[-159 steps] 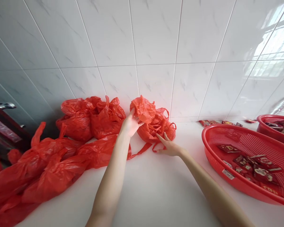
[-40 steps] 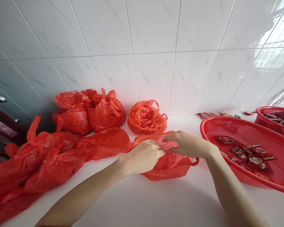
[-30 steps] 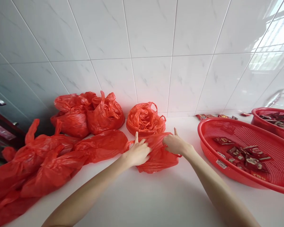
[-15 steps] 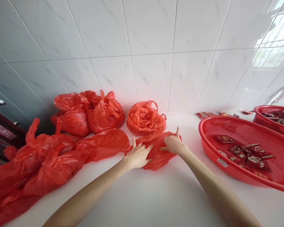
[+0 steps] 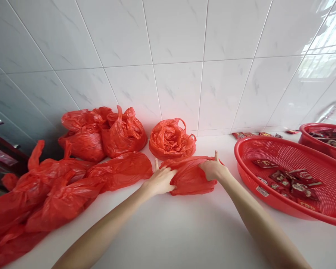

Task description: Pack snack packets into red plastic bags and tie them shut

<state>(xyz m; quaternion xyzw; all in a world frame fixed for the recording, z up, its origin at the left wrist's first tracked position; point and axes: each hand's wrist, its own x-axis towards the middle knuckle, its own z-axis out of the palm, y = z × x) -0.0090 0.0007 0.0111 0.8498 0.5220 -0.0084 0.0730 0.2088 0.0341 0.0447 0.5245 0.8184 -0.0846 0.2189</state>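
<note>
A thin red plastic bag (image 5: 192,177) lies flat on the white counter, held between my two hands. My left hand (image 5: 162,180) grips its left side, with one finger pointing up towards the wall. On the opposite side my right hand (image 5: 212,170) holds the bag, also with one finger raised; its other fingertips are hidden in the plastic. The bag is stretched sideways between them. Just behind it sits a rounded bundle of crumpled red bags (image 5: 172,138) with a loop handle standing up.
Several filled, knotted red bags (image 5: 58,201) spread along the left, with more bags (image 5: 123,130) against the tiled wall. At right stand a red mesh basket (image 5: 240,164) holding small packets (image 5: 292,183) and a second basket (image 5: 305,130). Loose packets (image 5: 242,135) lie by the wall.
My right hand has moved to the right, away from my left hand. The bag between them is now wider and flatter, its lower edge pulled straighter.
</note>
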